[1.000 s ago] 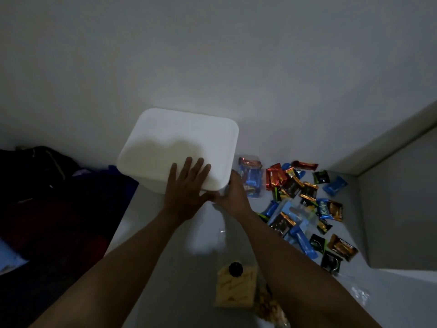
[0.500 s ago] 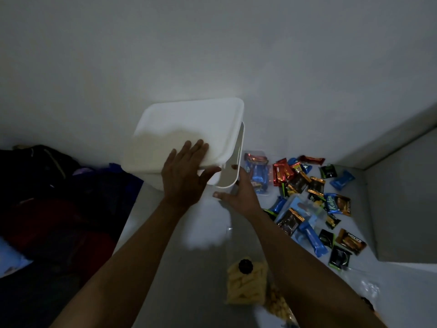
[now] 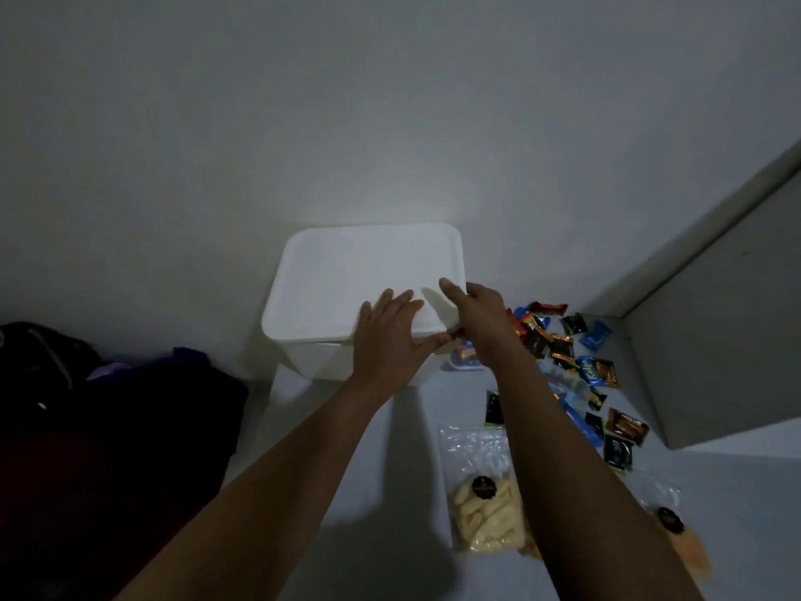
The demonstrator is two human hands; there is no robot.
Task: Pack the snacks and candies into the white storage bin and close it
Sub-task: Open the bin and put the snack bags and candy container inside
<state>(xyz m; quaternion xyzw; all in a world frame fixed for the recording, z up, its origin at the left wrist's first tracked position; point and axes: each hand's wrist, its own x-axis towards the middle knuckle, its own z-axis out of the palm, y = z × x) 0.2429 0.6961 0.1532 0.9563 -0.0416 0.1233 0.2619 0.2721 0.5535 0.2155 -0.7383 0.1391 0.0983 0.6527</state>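
Observation:
The white storage bin (image 3: 316,362) stands on the white surface against the wall, with its white lid (image 3: 359,275) on top. My left hand (image 3: 390,336) lies flat on the lid near its front right corner, fingers spread and thumb along the front edge. My right hand (image 3: 477,314) grips the lid's right front corner, thumb on top. To the right of the bin lie several wrapped candies (image 3: 563,344) and a small clear box of candies (image 3: 466,357). A clear bag of yellow snacks (image 3: 490,514) lies near me between my arms. A bag of orange snacks (image 3: 680,535) is partly hidden by my right arm.
Dark clothes and bags (image 3: 108,405) are piled at the left, beside the surface's edge. A grey panel (image 3: 715,340) closes off the right side behind the candies. The wall (image 3: 390,123) stands directly behind the bin.
The lid, tilted up half a second ago, now lies level over the bin. My right hand has moved from the bin's front up onto the lid's right corner.

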